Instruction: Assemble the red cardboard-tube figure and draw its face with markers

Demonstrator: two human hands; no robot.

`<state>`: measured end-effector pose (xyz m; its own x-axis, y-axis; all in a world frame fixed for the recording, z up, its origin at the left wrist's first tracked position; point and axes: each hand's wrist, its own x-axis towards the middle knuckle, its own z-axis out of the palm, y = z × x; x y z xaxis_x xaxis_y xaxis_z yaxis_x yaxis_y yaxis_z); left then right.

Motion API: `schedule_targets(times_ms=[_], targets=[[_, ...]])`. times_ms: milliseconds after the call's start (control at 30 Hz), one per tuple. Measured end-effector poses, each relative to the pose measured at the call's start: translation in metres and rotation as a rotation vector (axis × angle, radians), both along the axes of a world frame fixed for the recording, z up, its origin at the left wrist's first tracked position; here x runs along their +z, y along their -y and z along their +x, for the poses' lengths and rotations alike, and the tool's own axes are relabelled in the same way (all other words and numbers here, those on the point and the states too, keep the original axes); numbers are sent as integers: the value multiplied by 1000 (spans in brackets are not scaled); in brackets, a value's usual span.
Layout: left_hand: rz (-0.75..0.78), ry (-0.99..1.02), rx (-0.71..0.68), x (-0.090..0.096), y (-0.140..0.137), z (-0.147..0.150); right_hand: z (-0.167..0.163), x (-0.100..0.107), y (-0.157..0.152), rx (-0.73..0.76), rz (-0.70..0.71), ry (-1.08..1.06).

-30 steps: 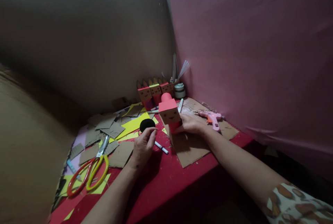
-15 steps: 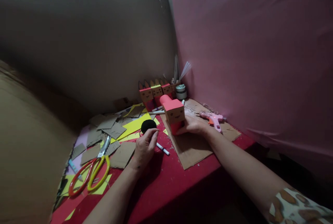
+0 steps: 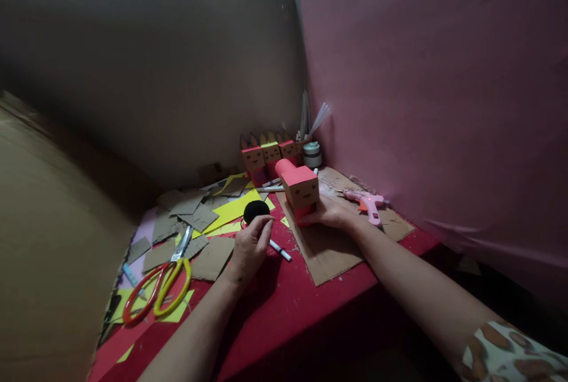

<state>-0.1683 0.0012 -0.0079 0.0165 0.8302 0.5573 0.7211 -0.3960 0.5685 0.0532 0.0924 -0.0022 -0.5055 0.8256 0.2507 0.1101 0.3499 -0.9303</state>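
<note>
My right hand [image 3: 332,214] is wrapped round the lower part of a cardboard animal figure [image 3: 302,193]. The figure has a box head with a drawn face, a red top and a red tube behind it. It stands upright over a flat cardboard sheet [image 3: 331,258]. My left hand [image 3: 252,245] is closed, thumb and fingers pinched together; what is between them, if anything, is too small to make out. Just behind those fingers is a round black thing [image 3: 256,211]. A white marker [image 3: 280,251] lies on the red table beside my left hand.
Large scissors [image 3: 172,287] with red and yellow handles lie at left among cardboard scraps [image 3: 195,210] and yellow paper [image 3: 235,214]. A pink glue gun [image 3: 369,204] rests at right. Several finished-looking figures [image 3: 252,158] and a small jar [image 3: 312,155] stand at the back.
The whole view has shifted slightly. Both hands keep nearly the same pose, the right still round the figure and the left still pinched.
</note>
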Motion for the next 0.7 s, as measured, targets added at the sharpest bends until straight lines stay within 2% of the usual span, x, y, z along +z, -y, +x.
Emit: schedule_targets(times_ms=[200, 700], targets=[[17, 6, -7, 0, 0, 1, 4, 0, -3, -86, -24, 25], [73, -11, -11, -3, -2, 1, 1, -8, -2, -149, -48, 80]])
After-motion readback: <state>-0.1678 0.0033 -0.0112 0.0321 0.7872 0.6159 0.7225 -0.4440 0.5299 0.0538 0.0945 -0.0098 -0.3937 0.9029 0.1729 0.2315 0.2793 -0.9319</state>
